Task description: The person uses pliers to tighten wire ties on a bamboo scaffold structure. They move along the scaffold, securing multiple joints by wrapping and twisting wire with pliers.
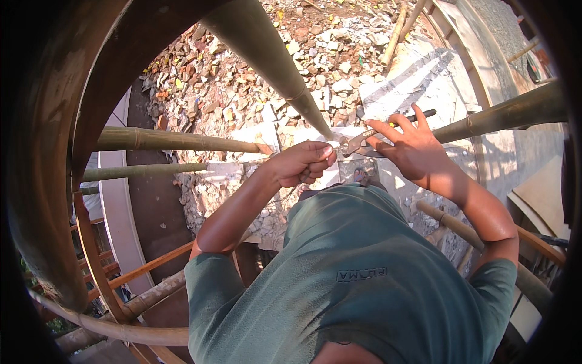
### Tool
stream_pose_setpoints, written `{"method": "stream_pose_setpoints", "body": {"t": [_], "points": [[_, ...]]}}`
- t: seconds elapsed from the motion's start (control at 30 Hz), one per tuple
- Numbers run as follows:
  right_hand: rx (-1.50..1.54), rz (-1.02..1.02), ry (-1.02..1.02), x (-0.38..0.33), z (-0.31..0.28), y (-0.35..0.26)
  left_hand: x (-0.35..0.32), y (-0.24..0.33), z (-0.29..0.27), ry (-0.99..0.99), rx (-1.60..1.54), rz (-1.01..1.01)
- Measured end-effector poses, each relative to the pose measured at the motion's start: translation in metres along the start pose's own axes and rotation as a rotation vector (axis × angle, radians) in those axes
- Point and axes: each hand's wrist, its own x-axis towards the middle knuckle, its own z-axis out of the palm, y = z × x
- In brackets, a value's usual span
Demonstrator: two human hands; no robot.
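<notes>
Pliers (pixel 357 142): I see them in the middle of my view, between the left hand (pixel 308 164) and the right hand (pixel 412 145), near the low end of a thick bamboo pole (pixel 267 57). Their handles are spread apart, and the upper one has a black tip.
Right hand: It holds the pliers loosely, with its fingers spread out by the handles.
Left hand: It is curled up, thumb against the pointing finger, just beside the head of the pliers. I cannot tell if it pinches something tiny.
Side poles (pixel 182 142): Two come in from the left, one fatter than the other.
Right pole (pixel 509 113): It is fat too, and slants in near the right hand.
Broken stones (pixel 236 79): They lie in a big messy heap on the ground.
Green shirt (pixel 345 303): The person I look down on wears it.
</notes>
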Motion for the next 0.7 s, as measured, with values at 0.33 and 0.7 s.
{"method": "stream_pose_setpoints", "body": {"t": [0.33,0.7], "points": [[0.286,0.109,0.020,-0.001,0.015,0.009,0.004,-0.012,0.000,0.079,0.038,0.024],[1.426,0.237,-0.718,-0.006,0.034,0.012,-0.019,0.021,0.014,0.223,1.291,0.441]]}}
